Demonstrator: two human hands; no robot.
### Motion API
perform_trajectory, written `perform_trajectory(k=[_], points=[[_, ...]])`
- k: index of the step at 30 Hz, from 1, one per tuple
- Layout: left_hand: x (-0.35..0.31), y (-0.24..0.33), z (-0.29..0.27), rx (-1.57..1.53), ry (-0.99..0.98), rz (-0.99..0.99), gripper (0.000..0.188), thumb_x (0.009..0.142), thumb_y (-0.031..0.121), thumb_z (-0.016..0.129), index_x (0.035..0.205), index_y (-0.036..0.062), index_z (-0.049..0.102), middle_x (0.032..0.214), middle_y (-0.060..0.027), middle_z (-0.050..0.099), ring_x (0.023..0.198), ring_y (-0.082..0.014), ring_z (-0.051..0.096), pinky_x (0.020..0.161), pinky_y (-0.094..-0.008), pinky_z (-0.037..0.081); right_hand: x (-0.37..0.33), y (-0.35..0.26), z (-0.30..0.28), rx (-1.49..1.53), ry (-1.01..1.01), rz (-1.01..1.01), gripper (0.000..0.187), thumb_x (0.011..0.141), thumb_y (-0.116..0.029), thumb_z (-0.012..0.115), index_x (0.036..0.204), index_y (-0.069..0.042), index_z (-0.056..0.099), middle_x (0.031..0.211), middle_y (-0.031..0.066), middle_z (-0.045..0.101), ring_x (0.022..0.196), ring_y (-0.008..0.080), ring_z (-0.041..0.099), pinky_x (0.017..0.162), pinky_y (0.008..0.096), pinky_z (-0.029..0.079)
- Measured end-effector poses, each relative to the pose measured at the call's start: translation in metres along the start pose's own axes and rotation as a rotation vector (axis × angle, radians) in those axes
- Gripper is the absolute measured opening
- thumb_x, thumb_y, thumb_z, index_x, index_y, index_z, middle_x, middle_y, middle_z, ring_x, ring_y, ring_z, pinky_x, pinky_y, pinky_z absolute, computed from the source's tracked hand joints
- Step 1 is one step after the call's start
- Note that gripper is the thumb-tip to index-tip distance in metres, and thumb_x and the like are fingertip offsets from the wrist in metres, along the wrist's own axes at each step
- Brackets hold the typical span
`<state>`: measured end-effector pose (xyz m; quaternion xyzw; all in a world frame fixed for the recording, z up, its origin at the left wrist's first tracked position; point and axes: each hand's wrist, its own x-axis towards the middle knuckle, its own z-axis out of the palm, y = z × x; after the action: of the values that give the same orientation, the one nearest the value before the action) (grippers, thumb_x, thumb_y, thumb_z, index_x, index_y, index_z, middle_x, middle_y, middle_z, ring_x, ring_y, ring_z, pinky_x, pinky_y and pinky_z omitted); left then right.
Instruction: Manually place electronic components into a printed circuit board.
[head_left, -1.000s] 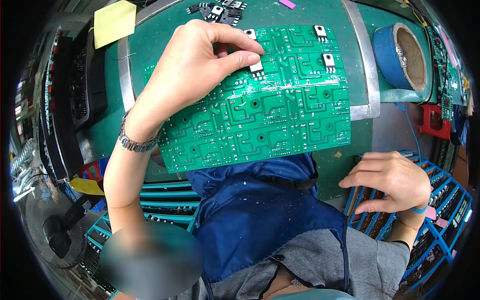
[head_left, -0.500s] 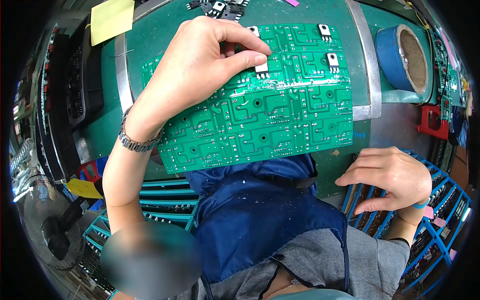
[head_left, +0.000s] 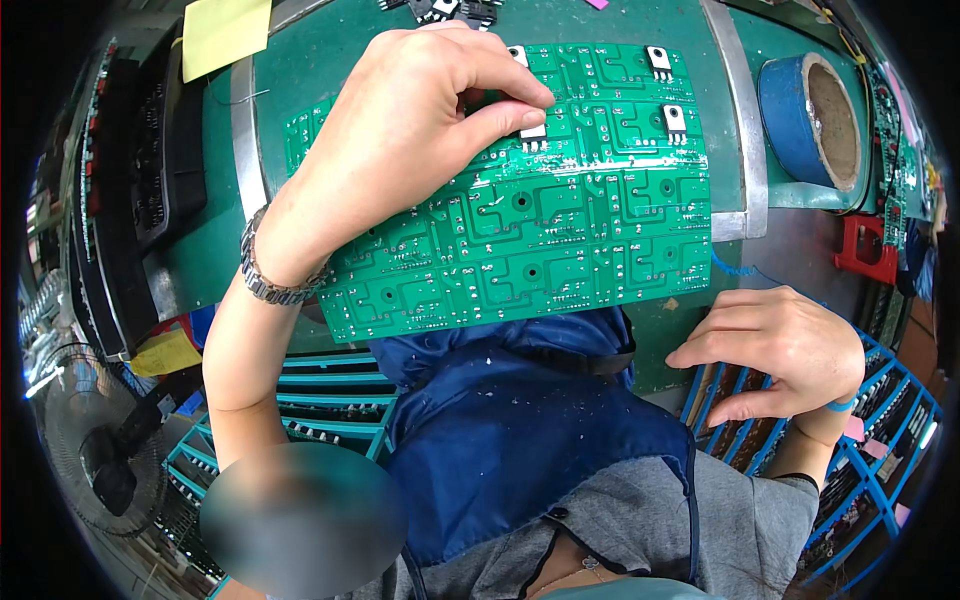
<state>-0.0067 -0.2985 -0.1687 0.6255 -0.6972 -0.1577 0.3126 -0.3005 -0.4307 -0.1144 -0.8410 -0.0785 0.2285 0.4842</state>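
A green circuit board panel (head_left: 520, 240) lies across the bench's near edge. My left hand (head_left: 420, 130), wearing a metal watch band, reaches over its far half. Thumb and index finger are closed on a black-and-silver transistor (head_left: 534, 132), whose legs rest on the board; the fingers hide its upper part. Similar transistors sit along the far right, one (head_left: 659, 63) above another (head_left: 675, 122), and a third (head_left: 518, 56) peeks out behind my fingers. Away from the board, at right, my right hand (head_left: 780, 350) hovers with thumb and fingers apart, holding nothing.
Loose transistors (head_left: 448, 12) are heaped at the bench's far edge. A blue-sided roll (head_left: 785, 120) stands at right, near a red holder (head_left: 865, 248). On the left are a black bin (head_left: 170, 160), yellow paper (head_left: 226, 40) and a fan (head_left: 105, 450). Blue racks (head_left: 870, 450) flank my lap.
The bench, board and left hand appear slightly farther right in the picture. My left fingers stay at the same transistor. The right hand is almost unchanged.
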Motion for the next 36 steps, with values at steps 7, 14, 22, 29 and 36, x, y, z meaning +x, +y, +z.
perform_trajectory(k=[7, 14, 22, 29, 36], points=[[-0.004, 0.004, 0.002, -0.105, -0.025, -0.09, 0.019, 0.08, 0.011, 0.077, 0.099, 0.0048, 0.075, 0.09, -0.0061, 0.069, 0.078, -0.016, 0.064, 0.067, -0.0269, 0.051, 0.01, -0.002, -0.012, -0.013, 0.011, -0.04, 0.048, 0.077, -0.033, 0.079, 0.112, -0.004, 0.063, 0.091, 0.0074, 0.064, 0.081, 0.0278, 0.061, 0.068, 0.0373, 0.052], [-0.009, 0.01, 0.007, 0.076, 0.046, 0.009, 0.021, 0.079, 0.009, 0.077, 0.1, 0.0052, 0.075, 0.091, -0.0066, 0.068, 0.084, -0.0195, 0.063, 0.07, -0.0296, 0.05, 0.024, -0.001, -0.031, -0.007, -0.007, -0.101, 0.053, 0.073, -0.034, 0.084, 0.11, -0.001, 0.068, 0.1, 0.0101, 0.07, 0.082, 0.0274, 0.065, 0.07, 0.0369, 0.053], [-0.016, 0.006, 0.01, 0.029, 0.076, -0.024, 0.023, 0.078, 0.008, 0.077, 0.1, 0.0041, 0.072, 0.094, -0.0072, 0.064, 0.084, -0.0212, 0.063, 0.072, -0.0301, 0.051, 0.038, 0.009, -0.041, 0.01, 0.064, -0.243, 0.054, 0.074, -0.036, 0.083, 0.109, 0.002, 0.069, 0.097, 0.012, 0.071, 0.079, 0.0288, 0.066, 0.068, 0.0357, 0.052], [-0.001, 0.013, 0.007, 0.05, -0.052, -0.057, 0.024, 0.079, 0.008, 0.076, 0.101, 0.0024, 0.068, 0.092, -0.0079, 0.064, 0.082, -0.0221, 0.065, 0.071, -0.0316, 0.052, 0.047, 0.006, -0.058, 0.062, 0.155, -0.278, 0.052, 0.078, -0.04, 0.08, 0.102, 0.006, 0.07, 0.09, 0.0149, 0.071, 0.075, 0.0281, 0.068, 0.066, 0.0353, 0.053], [-0.005, 0.013, 0.006, 0.043, 0.089, -0.042, 0.026, 0.077, 0.012, 0.078, 0.099, 0.0043, 0.067, 0.093, -0.0073, 0.063, 0.088, -0.0224, 0.063, 0.074, -0.032, 0.05, 0.063, -0.01, -0.08, 0.022, 0.432, 0.09, 0.035, 0.085, -0.027, 0.071, 0.102, 0.002, 0.068, 0.088, 0.0065, 0.067, 0.08, 0.0129, 0.063, 0.072, 0.0256, 0.05]])
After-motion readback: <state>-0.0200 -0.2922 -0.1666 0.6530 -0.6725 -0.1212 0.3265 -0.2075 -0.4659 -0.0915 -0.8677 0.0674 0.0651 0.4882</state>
